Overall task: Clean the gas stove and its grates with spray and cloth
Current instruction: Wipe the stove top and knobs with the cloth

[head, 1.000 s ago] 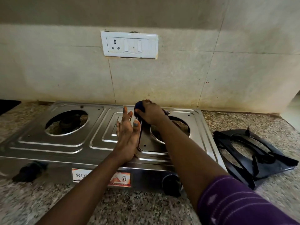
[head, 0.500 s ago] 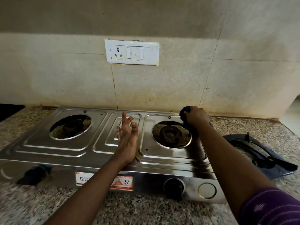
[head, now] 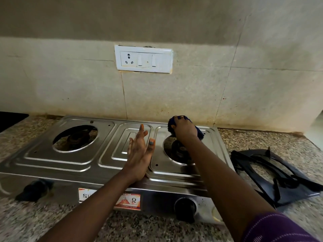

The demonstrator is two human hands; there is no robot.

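Wiping the stove top – right rear corner

Right hand (head: pixel 184 129) fingers clutch the dark cloth (head: pixel 199 132) on the stove (head: pixel 83 163); left hand (head: pixel 140 152) spread, bracing. Grates (head: pixel 272 173) wait on the bench – probably next.

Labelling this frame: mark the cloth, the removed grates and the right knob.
cloth (head: pixel 199 132), head view, blue fold beside the wrist
grates (head: pixel 262 169), head view, dark frame bar
right knob (head: pixel 185 207), head view, knob face
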